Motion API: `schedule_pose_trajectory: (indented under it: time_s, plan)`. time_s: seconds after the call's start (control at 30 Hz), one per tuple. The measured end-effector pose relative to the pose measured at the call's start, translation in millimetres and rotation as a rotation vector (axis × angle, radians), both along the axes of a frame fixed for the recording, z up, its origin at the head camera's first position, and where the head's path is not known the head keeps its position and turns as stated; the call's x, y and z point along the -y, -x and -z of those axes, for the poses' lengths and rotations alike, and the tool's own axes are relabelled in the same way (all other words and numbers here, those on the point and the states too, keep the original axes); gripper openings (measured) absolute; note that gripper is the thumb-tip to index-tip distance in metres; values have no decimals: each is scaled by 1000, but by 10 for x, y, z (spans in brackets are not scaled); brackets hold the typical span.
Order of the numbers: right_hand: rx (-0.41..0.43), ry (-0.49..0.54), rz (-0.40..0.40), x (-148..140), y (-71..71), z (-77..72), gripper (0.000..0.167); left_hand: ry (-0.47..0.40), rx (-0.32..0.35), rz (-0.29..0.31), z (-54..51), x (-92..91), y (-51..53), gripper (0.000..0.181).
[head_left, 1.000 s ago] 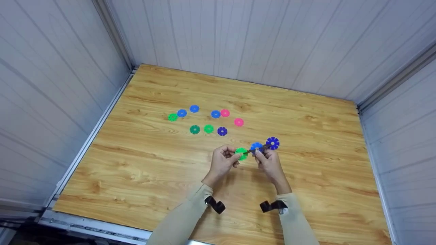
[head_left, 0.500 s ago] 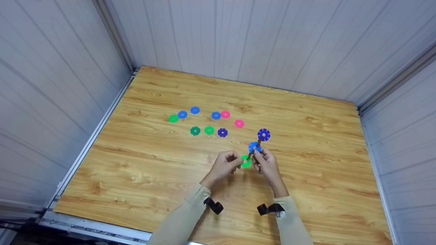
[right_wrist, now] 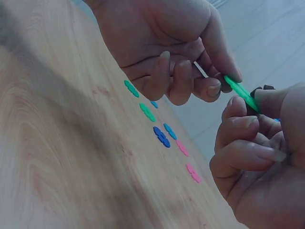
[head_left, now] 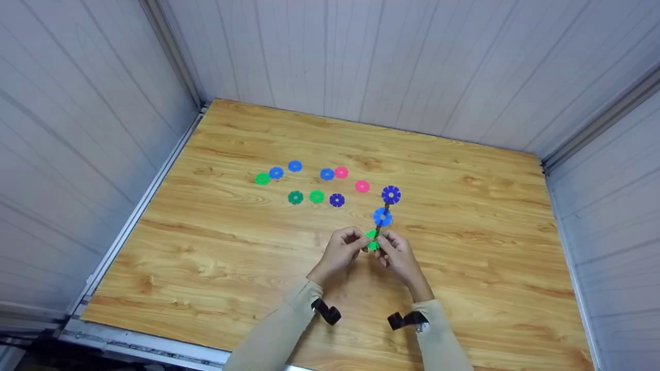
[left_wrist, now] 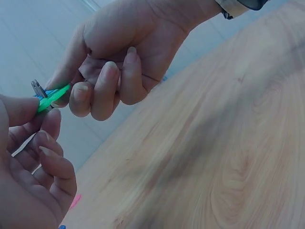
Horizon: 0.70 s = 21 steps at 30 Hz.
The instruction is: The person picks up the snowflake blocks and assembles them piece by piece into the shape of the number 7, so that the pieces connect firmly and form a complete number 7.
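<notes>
My left hand point(head_left: 341, 252) pinches the left edge of a bright green notched disc point(head_left: 371, 235) between thumb and fingers. My right hand point(head_left: 403, 260) pinches the same place from the right, where a dark disc point(head_left: 379, 228), seen edge-on, slots into the green one. From there a chain of joined discs runs up and away: a blue disc point(head_left: 377, 217), another dark edge-on disc point(head_left: 387, 207), and a dark blue disc point(head_left: 385, 195) at the far end. In the right wrist view the green disc point(right_wrist: 240, 91) spans both thumbs. Fingers partly hide the joint.
Several loose notched discs lie flat on the wooden table point(head_left: 221, 268) beyond the hands: green point(head_left: 261, 179), blue point(head_left: 295, 166), dark green point(head_left: 292, 197), dark blue point(head_left: 333, 200) and pink point(head_left: 358, 186) among them. Pale panel walls point(head_left: 330, 56) enclose the table at the back and sides.
The chain has swung from slanting rightward to pointing nearly straight away. My right hand has shifted its grip from the blue disc down to the green disc's joint. The left hand stays on the green disc.
</notes>
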State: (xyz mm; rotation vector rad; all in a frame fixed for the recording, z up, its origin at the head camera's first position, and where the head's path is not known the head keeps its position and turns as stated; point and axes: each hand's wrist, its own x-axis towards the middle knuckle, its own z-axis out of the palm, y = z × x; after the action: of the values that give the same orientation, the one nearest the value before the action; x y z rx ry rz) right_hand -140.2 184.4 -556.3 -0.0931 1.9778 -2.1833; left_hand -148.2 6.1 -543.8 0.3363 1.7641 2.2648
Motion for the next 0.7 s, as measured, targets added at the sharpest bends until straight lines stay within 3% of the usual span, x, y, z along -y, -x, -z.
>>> schedule_pose_trajectory:
  time_s: [0.2, 0.37, 0.5, 0.7]
  plan:
    - [20, -10, 97, 7, 8, -7, 22, 30, -22, 38, 212, -76, 93, 21]
    - [41, -7, 141, -45, 0, -24, 20, 76, -78, 15, 269, -12, 173, 17]
    - [45, 17, 148, -97, -3, -27, 20, 194, -109, -90, 296, 156, 320, 11]
    - [24, 24, 141, -140, -2, -18, 22, 374, -89, -324, 362, 523, 631, 5]
